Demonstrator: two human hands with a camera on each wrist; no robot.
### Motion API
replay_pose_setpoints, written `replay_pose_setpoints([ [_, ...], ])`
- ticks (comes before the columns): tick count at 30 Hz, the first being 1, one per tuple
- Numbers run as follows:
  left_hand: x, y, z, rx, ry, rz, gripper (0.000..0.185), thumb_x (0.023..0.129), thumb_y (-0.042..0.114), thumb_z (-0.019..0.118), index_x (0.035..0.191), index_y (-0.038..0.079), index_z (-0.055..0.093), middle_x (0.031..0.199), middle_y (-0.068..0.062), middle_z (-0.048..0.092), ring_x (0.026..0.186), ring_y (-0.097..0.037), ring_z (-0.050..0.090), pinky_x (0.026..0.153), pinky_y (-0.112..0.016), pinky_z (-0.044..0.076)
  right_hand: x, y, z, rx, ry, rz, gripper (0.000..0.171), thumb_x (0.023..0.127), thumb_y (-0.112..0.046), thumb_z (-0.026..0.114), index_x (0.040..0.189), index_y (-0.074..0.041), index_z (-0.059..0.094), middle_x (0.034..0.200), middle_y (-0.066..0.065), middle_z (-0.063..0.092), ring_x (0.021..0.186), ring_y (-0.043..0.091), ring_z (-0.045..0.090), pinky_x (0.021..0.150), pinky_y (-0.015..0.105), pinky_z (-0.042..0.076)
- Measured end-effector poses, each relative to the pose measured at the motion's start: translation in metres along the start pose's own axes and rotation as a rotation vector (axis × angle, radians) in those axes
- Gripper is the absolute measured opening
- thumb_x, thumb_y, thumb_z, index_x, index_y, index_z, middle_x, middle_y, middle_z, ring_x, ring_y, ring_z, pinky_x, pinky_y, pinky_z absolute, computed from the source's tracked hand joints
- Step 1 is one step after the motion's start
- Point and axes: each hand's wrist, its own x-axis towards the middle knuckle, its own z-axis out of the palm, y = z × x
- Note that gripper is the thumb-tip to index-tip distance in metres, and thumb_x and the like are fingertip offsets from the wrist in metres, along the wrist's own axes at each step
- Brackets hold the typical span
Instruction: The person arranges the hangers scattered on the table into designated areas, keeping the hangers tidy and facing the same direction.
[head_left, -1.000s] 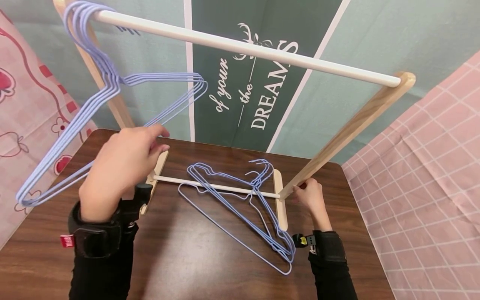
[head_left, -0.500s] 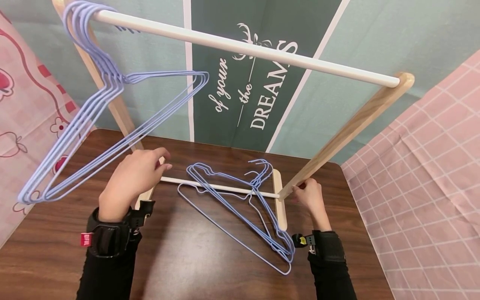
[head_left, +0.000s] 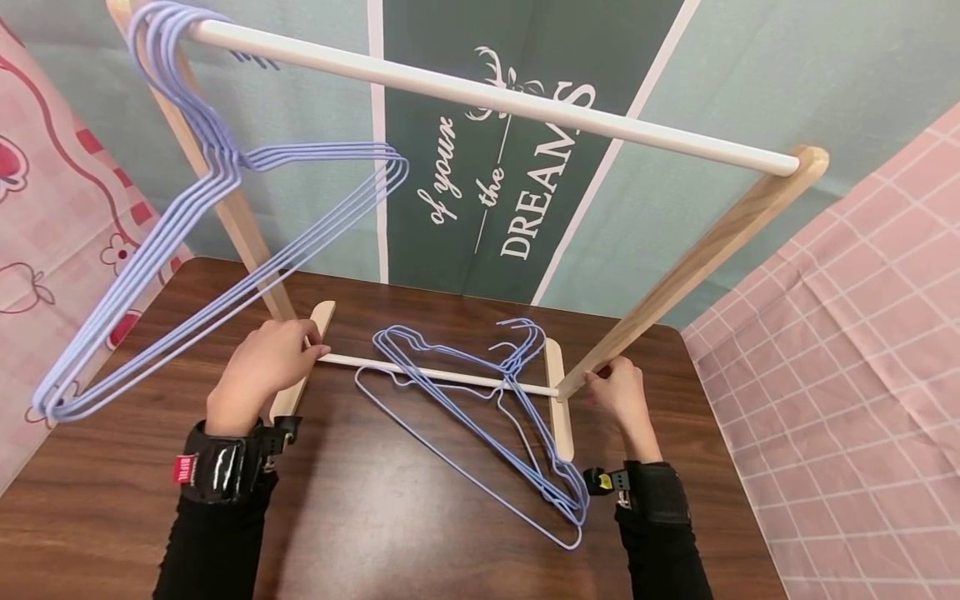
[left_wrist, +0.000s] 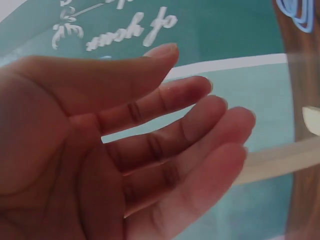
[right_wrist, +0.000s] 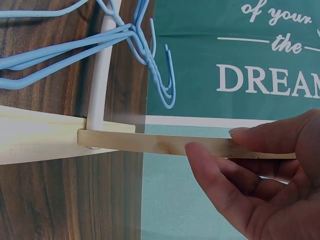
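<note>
A small wooden clothes rack stands on the dark table (head_left: 375,517), with a white top rod (head_left: 487,96) and a white lower rod (head_left: 450,377). Several blue wire hangers (head_left: 150,250) hang at the top rod's left end. More blue hangers (head_left: 487,400) lie in a pile across the lower rod. My left hand (head_left: 311,346) is at the left foot (head_left: 318,321), fingertips by the lower rod's end; in the left wrist view its fingers (left_wrist: 200,125) are relaxed and hold nothing. My right hand (head_left: 596,383) pinches the right post (head_left: 697,258) near its base, thumb and fingers (right_wrist: 265,137) around the post (right_wrist: 160,144).
A green banner with white lettering (head_left: 517,183) hangs behind the rack. Pink checked cloth (head_left: 862,375) lies to the right of the table and pink patterned cloth (head_left: 45,208) to the left. The right foot (head_left: 558,417) lies partly under the hanger pile.
My left hand has come down from the hanging hangers to the rack's left foot. The hung hangers sway slightly. The right hand has stayed on the post.
</note>
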Motion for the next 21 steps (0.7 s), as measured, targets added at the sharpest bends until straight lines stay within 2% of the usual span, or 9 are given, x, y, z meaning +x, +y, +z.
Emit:
replay_pose_setpoints([
  [7,0.005,-0.021,0.004,-0.021,-0.037,-0.069,0.017,0.089,0.018,0.054,0.087,0.003,0.061,0.078,-0.013,0.058,0.069,-0.03,0.053,0.057,-0.041,0.04,-0.001,-0.002,-0.001,0.007,-0.005,0.011,0.023,0.087,0.0,0.054,0.101,0.017,0.053,0.081,0.03,0.058,0.052,0.023,0.062,0.053,0.039,0.051],
  [11,0.007,-0.033,0.004,-0.026,-0.048,-0.122,0.025,0.09,0.021,0.052,0.07,0.007,0.05,0.065,-0.007,0.044,0.059,-0.022,0.041,0.052,-0.034,0.032,0.0,-0.001,0.0,0.007,-0.003,0.013,0.022,0.087,0.0,0.054,0.101,0.017,0.054,0.082,0.03,0.058,0.052,0.024,0.062,0.052,0.039,0.051],
  [13,0.007,-0.039,0.005,-0.026,-0.052,-0.144,0.028,0.09,0.023,0.051,0.067,0.008,0.045,0.063,-0.005,0.037,0.057,-0.02,0.036,0.051,-0.032,0.028,0.0,-0.001,0.0,0.003,-0.002,0.013,0.022,0.087,-0.001,0.054,0.101,0.017,0.054,0.082,0.03,0.058,0.052,0.023,0.062,0.053,0.04,0.051],
  [15,0.008,-0.045,0.006,-0.031,-0.045,-0.151,0.027,0.091,0.024,0.05,0.07,0.006,0.048,0.063,-0.008,0.039,0.057,-0.022,0.038,0.05,-0.033,0.03,0.0,-0.001,0.0,0.003,-0.004,0.012,0.022,0.088,-0.001,0.054,0.101,0.017,0.054,0.082,0.03,0.058,0.052,0.023,0.062,0.053,0.041,0.051],
  [19,0.011,-0.054,0.009,-0.043,0.002,-0.135,0.023,0.088,0.02,0.048,0.092,0.0,0.06,0.068,-0.011,0.048,0.062,-0.025,0.046,0.051,-0.035,0.035,-0.001,-0.001,-0.001,0.005,-0.012,0.015,0.022,0.088,-0.001,0.053,0.102,0.017,0.054,0.083,0.031,0.058,0.051,0.022,0.061,0.053,0.04,0.051],
  [21,0.013,-0.057,0.01,-0.048,0.012,-0.132,0.024,0.088,0.018,0.046,0.094,0.0,0.06,0.068,-0.009,0.047,0.061,-0.024,0.044,0.05,-0.033,0.034,-0.001,-0.001,-0.001,0.007,-0.016,0.017,0.023,0.088,-0.001,0.052,0.102,0.017,0.053,0.084,0.031,0.058,0.052,0.022,0.062,0.052,0.039,0.051],
])
